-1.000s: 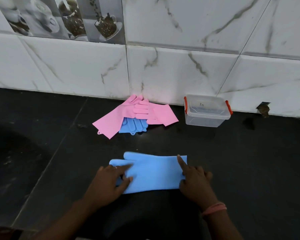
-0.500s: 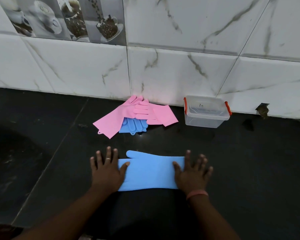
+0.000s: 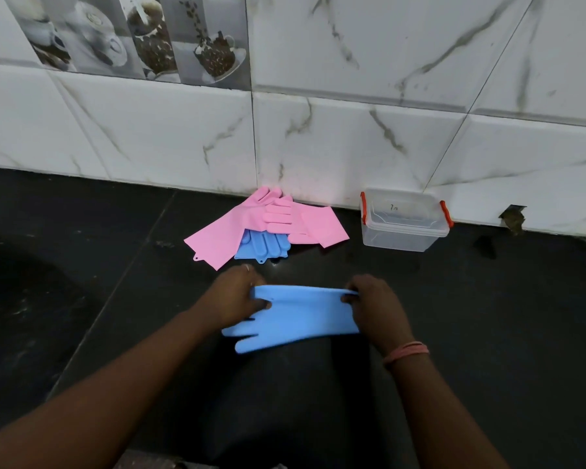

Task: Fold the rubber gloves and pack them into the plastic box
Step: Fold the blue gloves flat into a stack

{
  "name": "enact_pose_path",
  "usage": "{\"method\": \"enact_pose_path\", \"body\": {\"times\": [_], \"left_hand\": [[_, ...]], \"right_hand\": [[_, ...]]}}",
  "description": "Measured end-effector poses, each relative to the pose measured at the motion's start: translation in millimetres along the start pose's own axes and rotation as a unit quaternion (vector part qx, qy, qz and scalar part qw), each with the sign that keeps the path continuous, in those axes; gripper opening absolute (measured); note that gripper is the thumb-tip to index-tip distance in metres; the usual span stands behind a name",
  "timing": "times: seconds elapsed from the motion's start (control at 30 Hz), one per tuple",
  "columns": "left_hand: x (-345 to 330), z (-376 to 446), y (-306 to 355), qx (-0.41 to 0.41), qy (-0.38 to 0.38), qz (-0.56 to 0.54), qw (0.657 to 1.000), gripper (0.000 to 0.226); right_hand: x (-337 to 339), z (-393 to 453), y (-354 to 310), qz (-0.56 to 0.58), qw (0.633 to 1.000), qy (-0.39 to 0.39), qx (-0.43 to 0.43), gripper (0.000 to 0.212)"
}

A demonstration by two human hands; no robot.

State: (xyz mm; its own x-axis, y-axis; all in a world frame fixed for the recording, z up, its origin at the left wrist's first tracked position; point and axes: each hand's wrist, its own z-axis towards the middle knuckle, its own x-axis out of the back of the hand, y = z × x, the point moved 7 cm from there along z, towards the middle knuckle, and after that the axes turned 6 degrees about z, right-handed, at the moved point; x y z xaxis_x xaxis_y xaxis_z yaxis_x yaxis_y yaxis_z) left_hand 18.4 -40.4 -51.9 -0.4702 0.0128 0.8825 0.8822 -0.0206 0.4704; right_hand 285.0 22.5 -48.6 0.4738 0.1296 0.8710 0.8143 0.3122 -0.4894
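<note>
The blue rubber glove (image 3: 295,314) lies near the front edge of the black countertop (image 3: 487,316), lifted along its far edge — the left hand (image 3: 232,299) pinches the finger end and the right hand (image 3: 374,309) pinches the cuff end, both closed on it. The fold looks just begun. At the back edge by the tiled wall, two pink gloves (image 3: 274,220) lie unfolded over another blue glove (image 3: 263,247), and the clear plastic box (image 3: 403,220) with red clips sits lidded and seemingly empty — nothing is packed yet.

Kitchen: tiled backsplash (image 3: 352,137), dark countertop (image 3: 82,265)
</note>
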Motion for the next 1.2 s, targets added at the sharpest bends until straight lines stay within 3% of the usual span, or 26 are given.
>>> {"method": "enact_pose_path", "body": {"times": [0.07, 0.17, 0.23, 0.27, 0.37, 0.43, 0.57, 0.67, 0.77, 0.9, 0.93, 1.0, 1.07, 1.1, 1.2], "left_hand": [[17.5, -10.7, 9.3, -0.055, 0.069, 0.008, 0.996, 0.014], [20.3, -38.7, 27.1, -0.153, 0.124, 0.122, 0.973, 0.022], [-2.8, -62.6, 31.1, -0.203, 0.119, 0.15, 0.96, 0.03], [-18.8, -72.6, 29.0, -0.206, 0.09, 0.15, 0.963, 0.033], [-53.1, -93.3, 11.6, -0.164, 0.006, 0.114, 0.98, 0.039], [-54.6, -99.0, 5.8, -0.149, 0.004, 0.075, 0.986, 0.048], [-38.1, -76.9, 13.5, -0.096, 0.074, 0.007, 0.993, 0.064], [-57.0, -43.6, 26.7, -0.014, 0.056, 0.021, 0.998, 0.059], [-88.5, -37.9, 11.8, 0.039, -0.002, 0.188, 0.981, 0.061], [-94.6, -45.5, 0.7, 0.008, -0.003, 0.215, 0.977, 0.063], [-94.6, -42.4, -0.5, 0.009, -0.007, 0.221, 0.975, 0.063], [-95.8, -38.8, -4.8, 0.022, -0.031, 0.215, 0.976, 0.065], [-101.0, -37.9, -7.4, 0.033, -0.062, 0.202, 0.977, 0.065], [-100.3, -36.5, -8.2, 0.037, -0.078, 0.198, 0.976, 0.065], [-88.2, -28.2, -6.7, 0.047, -0.099, 0.152, 0.982, 0.065]], "right_hand": [[20.4, -8.7, -2.3, 0.034, 0.998, 0.049, 0.025, 0.013], [26.0, -35.5, -3.1, 0.006, 0.994, 0.083, 0.077, 0.027], [11.1, -56.5, 0.6, -0.011, 0.992, 0.057, 0.11, 0.033], [-2.8, -65.0, 5.8, -0.025, 0.994, 0.007, 0.106, 0.034], [-44.5, -84.4, 23.7, -0.054, 0.985, -0.152, 0.053, 0.034], [-51.1, -83.5, 23.2, -0.059, 0.982, -0.177, 0.043, 0.032], [-55.3, -57.2, -12.7, 0.007, 0.994, -0.081, 0.074, 0.032], [-90.5, -46.5, -41.0, 0.01, 0.994, -0.065, 0.09, 0.052], [-120.4, -53.3, -31.0, -0.062, 0.995, -0.074, 0.032, 0.07], [-108.7, -62.1, -8.7, -0.118, 0.986, -0.029, -0.114, 0.102], [-109.3, -54.8, -10.0, -0.132, 0.977, -0.053, -0.155, 0.104], [-106.0, -27.2, -29.6, -0.145, 0.969, -0.074, -0.185, 0.085], [-105.5, 15.2, -70.1, -0.103, 0.99, -0.06, -0.079, 0.053], [-108.5, 36.4, -91.6, -0.054, 0.996, -0.065, -0.013, 0.048], [-126.8, 86.9, -126.7, -0.009, 0.991, -0.113, 0.076, 0.057]]}}
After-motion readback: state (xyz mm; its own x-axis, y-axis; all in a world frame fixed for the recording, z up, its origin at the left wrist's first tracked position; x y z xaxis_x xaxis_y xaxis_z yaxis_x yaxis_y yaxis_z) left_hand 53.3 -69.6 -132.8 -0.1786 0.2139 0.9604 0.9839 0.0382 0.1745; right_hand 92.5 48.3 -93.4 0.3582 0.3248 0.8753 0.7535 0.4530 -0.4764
